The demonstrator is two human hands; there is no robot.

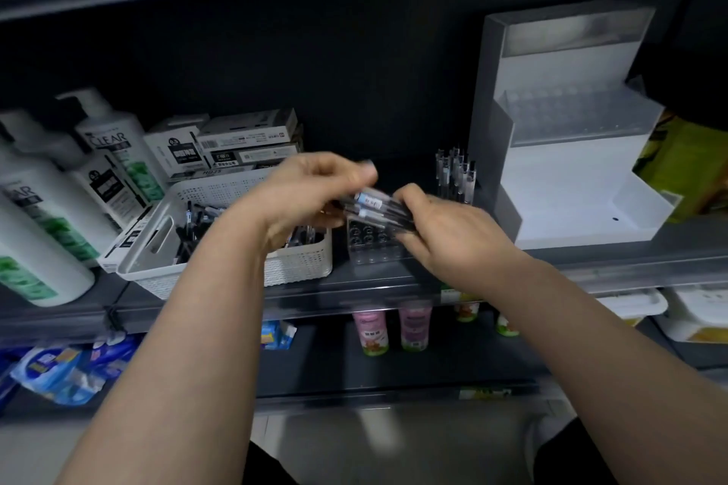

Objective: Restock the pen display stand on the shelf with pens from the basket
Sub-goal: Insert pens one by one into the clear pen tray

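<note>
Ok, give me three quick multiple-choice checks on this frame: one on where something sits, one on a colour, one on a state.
1. Seen from the camera, where does the basket sit relative to the clear pen stand?
A) to its right
B) to its left
C) on the shelf below

2. What colour is the basket?
A) white
B) blue
C) red

3. The bundle of pens is:
A) lying in the basket
B) standing in the stand's holes
C) gripped by both hands

Answers:
1 B: the basket stands right beside the stand, on its left.
2 A: its perforated walls and rim are white.
3 C: the left hand and the right hand both hold the bundle, just above the stand.
</note>
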